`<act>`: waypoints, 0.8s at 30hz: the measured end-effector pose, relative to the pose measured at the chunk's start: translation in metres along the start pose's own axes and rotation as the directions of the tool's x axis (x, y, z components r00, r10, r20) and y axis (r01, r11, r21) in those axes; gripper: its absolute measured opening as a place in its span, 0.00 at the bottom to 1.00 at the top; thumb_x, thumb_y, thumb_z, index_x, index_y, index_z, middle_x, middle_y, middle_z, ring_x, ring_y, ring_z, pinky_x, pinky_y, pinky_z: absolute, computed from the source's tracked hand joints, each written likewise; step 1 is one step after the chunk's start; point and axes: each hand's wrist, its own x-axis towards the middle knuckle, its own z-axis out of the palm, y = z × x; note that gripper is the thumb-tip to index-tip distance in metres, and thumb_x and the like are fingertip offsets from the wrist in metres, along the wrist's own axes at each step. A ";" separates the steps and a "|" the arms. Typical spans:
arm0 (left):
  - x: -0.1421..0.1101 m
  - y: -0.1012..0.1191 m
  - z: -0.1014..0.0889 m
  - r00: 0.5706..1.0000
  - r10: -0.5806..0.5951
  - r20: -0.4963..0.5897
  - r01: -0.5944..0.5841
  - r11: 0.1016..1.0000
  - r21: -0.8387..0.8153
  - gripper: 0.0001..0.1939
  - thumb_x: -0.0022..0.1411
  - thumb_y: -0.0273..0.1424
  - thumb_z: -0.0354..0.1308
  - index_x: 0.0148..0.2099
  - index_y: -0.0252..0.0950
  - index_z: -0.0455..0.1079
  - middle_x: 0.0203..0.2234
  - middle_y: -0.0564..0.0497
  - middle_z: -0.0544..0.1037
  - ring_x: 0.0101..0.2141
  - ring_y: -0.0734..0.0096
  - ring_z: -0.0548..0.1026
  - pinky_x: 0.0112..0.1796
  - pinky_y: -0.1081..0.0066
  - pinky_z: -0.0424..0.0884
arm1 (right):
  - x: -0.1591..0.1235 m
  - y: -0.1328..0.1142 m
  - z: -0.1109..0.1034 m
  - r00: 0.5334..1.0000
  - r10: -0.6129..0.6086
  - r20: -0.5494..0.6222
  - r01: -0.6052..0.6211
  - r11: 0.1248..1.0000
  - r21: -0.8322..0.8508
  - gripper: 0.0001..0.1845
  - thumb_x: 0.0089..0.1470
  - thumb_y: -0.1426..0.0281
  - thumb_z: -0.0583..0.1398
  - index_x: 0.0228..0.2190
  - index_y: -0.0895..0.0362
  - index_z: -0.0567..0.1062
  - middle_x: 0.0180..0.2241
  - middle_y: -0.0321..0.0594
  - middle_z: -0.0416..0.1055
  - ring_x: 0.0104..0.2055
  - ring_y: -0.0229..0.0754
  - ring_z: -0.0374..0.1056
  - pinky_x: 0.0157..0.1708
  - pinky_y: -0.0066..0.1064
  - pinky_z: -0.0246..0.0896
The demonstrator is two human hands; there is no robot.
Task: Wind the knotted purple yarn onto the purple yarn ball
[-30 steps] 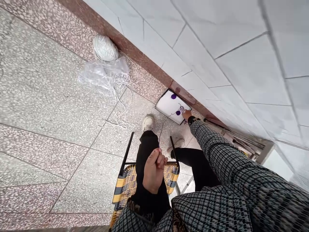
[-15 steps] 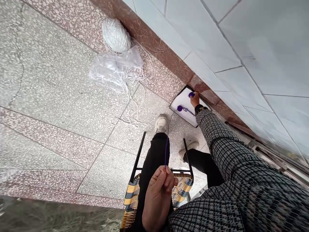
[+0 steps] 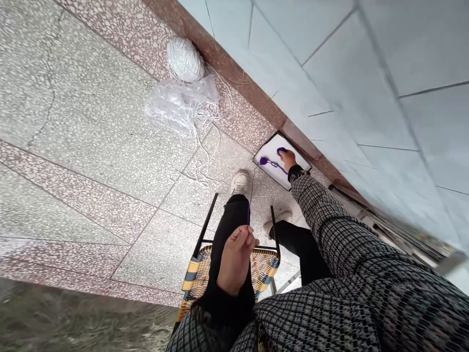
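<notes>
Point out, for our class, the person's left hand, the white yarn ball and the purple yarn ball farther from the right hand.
Left hand (image 3: 236, 259): head view, middle of the hand.
White yarn ball (image 3: 185, 60): head view, middle of its wound strands.
Purple yarn ball (image 3: 263, 160): head view, centre of the ball.

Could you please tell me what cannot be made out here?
Head view:
Purple piece: partly hidden by the right hand; grip too small to tell.
Purple thread: hidden where the left hand pinches it.
Right sleeve: cut off by the right edge.
</notes>
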 end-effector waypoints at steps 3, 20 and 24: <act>-0.018 -0.011 0.013 0.995 0.092 0.032 -0.092 0.996 -0.004 0.18 0.51 0.38 0.79 0.29 0.34 0.74 0.24 0.53 0.71 0.28 0.75 0.69 0.37 0.71 0.72 | -0.093 -0.026 -0.062 0.995 0.040 0.091 -0.061 0.967 0.245 0.06 0.63 0.72 0.56 0.36 0.59 0.73 0.31 0.40 0.73 0.34 0.37 0.72 0.41 0.29 0.72; -0.398 -0.135 0.201 0.753 0.249 0.609 -0.255 0.964 -0.079 0.16 0.69 0.39 0.67 0.33 0.37 0.70 0.60 0.45 0.79 0.68 0.56 0.68 0.65 0.57 0.65 | -0.627 -0.058 -0.480 0.867 -0.223 0.445 -0.252 0.575 0.778 0.03 0.65 0.72 0.63 0.40 0.58 0.78 0.35 0.39 0.79 0.31 0.33 0.68 0.33 0.22 0.70; -0.468 -0.202 0.249 0.702 0.312 0.640 -0.393 0.919 -0.017 0.15 0.63 0.41 0.71 0.33 0.37 0.73 0.54 0.44 0.80 0.58 0.58 0.75 0.58 0.63 0.71 | -0.694 -0.032 -0.561 0.848 -0.307 0.432 -0.241 0.502 0.830 0.04 0.63 0.76 0.63 0.40 0.59 0.78 0.35 0.39 0.79 0.31 0.34 0.69 0.34 0.22 0.70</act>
